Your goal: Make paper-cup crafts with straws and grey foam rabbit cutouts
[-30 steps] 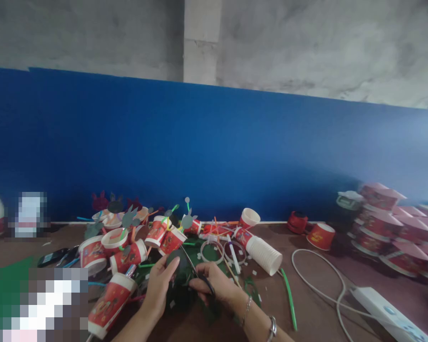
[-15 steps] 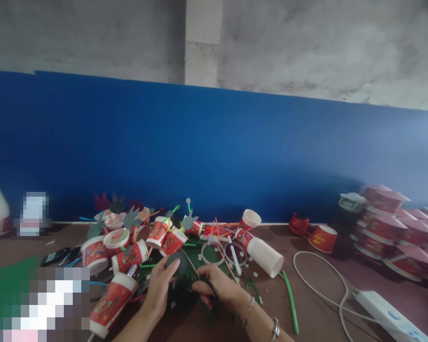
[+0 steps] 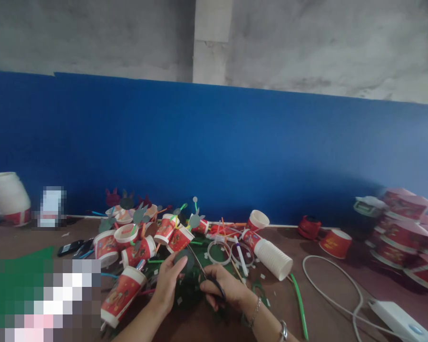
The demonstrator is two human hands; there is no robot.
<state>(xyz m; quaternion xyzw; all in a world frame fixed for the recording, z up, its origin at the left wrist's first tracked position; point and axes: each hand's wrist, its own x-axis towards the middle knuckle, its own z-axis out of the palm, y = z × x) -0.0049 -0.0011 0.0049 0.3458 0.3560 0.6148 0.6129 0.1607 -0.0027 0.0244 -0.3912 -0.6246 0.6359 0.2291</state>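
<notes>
My left hand (image 3: 168,280) pinches a dark green piece of paper (image 3: 187,262) between thumb and fingers. In my right hand (image 3: 223,285) is a pair of scissors (image 3: 218,288) with dark handles, its blades pointing up and left along the paper's right side. Dark green paper scraps lie under both hands, where outlines are hard to make out. A red paper cup (image 3: 123,297) lies tilted left of my left hand. Just beyond the hands are two rolls of clear tape (image 3: 219,253) and a white marker (image 3: 241,259).
Red cups with paper shapes and pipe cleaners crowd the back left. A stack of cups (image 3: 274,259) lies to the right, near a green pipe cleaner (image 3: 299,306). Farther right are a cable (image 3: 324,260), a power strip (image 3: 401,317) and stacked red tubs (image 3: 406,232). A blue wall panel (image 3: 214,147) stands behind.
The whole scene has shifted slightly right as my head turned left. My hands keep hold of the paper and scissors in nearly the same place over the table.
</notes>
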